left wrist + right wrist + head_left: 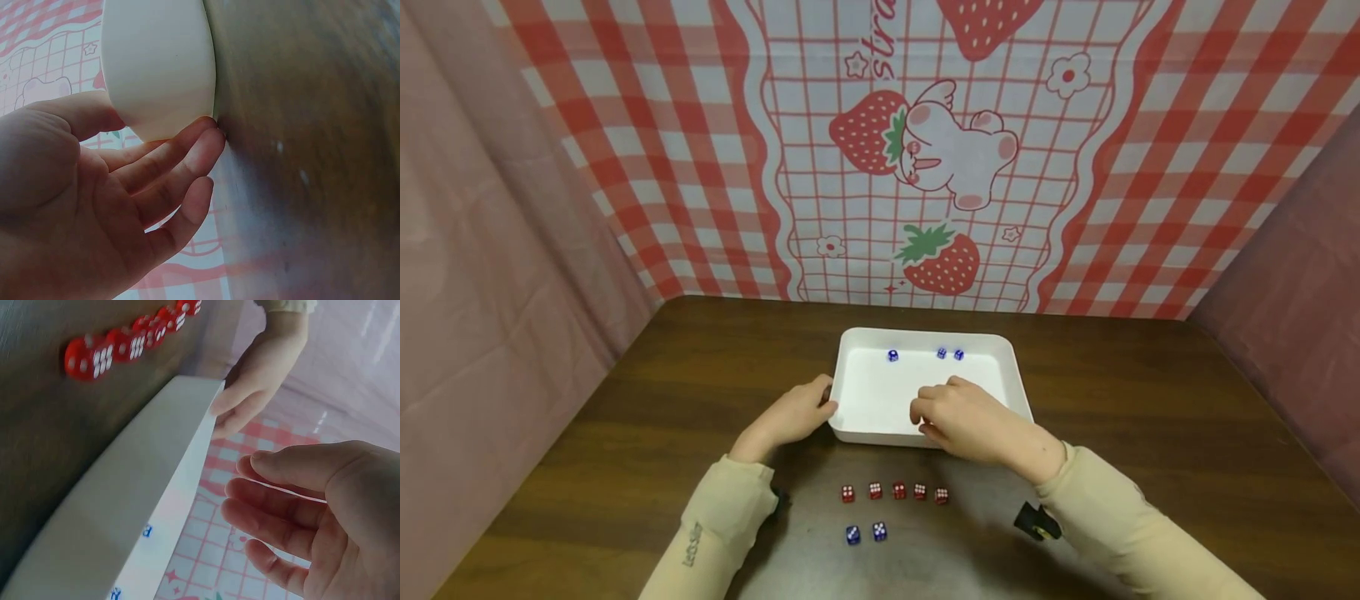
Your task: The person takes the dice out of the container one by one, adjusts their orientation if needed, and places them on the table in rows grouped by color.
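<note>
A white tray (925, 342) is sitting on a dark wooden table (1150, 417), toward the middle, with three blue dice (892, 356) lying along its far inner edge: one on the left and two close together further right. The left hand (790, 412) is resting against the tray's near left corner; in the left wrist view its fingers (181, 156) are lying fairly straight and together along the tray's (159, 62) rounded outer wall, with the thumb up on the other side of the corner, so the hand is touching the tray rather than clamping it. The right hand (962, 417) is hovering over the near right part of the tray, above the rim, and in the right wrist view its fingers (275, 506) are loosely extended, slightly apart and holding nothing. On the table just near of the tray, a row of five red dice (894, 492) is lying side by side, well clear of both hands, and nearer still two more blue dice (867, 533) are sitting next to each other. Behind the table, a red checked cloth with strawberries (925, 167) is hanging as a backdrop, with plain pink cloth (490, 250) on either side.
</note>
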Demonstrator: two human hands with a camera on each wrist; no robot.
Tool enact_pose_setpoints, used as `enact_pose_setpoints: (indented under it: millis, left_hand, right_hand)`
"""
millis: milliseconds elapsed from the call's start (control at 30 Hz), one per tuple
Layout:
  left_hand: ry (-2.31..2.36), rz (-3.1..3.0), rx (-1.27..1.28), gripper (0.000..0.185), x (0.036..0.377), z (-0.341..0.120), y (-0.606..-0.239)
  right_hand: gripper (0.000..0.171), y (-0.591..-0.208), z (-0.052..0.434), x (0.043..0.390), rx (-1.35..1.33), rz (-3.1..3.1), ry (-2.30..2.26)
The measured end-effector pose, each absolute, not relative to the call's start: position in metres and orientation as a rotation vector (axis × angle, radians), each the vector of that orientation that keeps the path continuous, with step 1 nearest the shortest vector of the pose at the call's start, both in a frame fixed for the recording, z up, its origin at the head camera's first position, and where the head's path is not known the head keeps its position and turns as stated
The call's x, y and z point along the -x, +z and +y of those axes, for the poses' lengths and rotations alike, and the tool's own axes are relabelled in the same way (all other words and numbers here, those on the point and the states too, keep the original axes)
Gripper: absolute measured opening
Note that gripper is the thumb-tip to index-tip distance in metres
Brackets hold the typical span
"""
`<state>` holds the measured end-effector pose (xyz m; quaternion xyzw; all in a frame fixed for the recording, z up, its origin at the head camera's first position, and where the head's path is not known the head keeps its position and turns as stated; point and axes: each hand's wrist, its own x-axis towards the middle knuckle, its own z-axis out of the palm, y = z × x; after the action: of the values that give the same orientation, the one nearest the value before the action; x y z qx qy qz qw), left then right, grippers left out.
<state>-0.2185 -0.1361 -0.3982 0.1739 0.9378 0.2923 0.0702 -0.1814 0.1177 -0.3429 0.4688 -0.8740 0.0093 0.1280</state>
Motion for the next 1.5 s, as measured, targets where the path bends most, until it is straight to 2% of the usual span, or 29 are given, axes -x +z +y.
enact_pose_setpoints:
  millis: [533,1500]
  left_hand:
    - [0.887,2.819,-0.531,0.026,0.22,-0.138,-0.395]
    - [0.894,2.83,-0.515,0.024,0.217,-0.135,-0.396]
  right_hand:
    - [0.006,-0.331,0.124,0.222,-1.36,-2.604,-0.074]
    - [0.015,-0.349,0.113,0.28,-1.355,-2.687,-0.06]
